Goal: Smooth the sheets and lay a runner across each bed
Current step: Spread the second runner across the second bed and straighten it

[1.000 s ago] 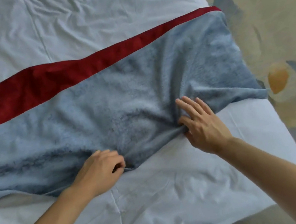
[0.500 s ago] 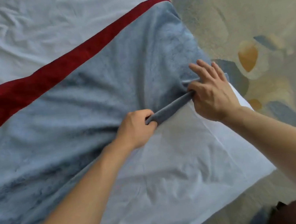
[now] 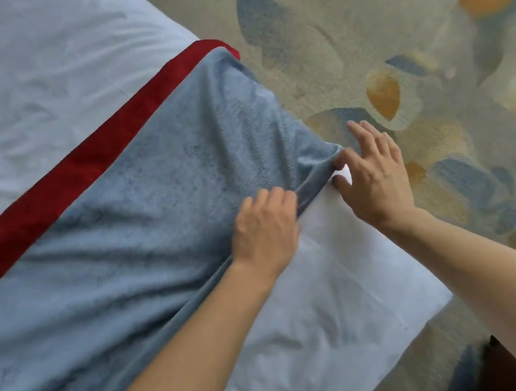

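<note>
Here your left hand (image 3: pixel 266 227) grips the blue runner's (image 3: pixel 139 219) near hem on the white sheet (image 3: pixel 321 313); your right hand (image 3: pixel 372 175) pinches its corner at the bed edge, other fingers spread; pull unevenly and the red band (image 3: pixel 79 171) will likely skew.

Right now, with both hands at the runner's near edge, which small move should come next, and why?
Probably pull the near corner down over the bed's side. The left hand grips the blue runner at its bunched edge, the right hand pinches the corner, and folds still fan from there over the white sheet.
</note>
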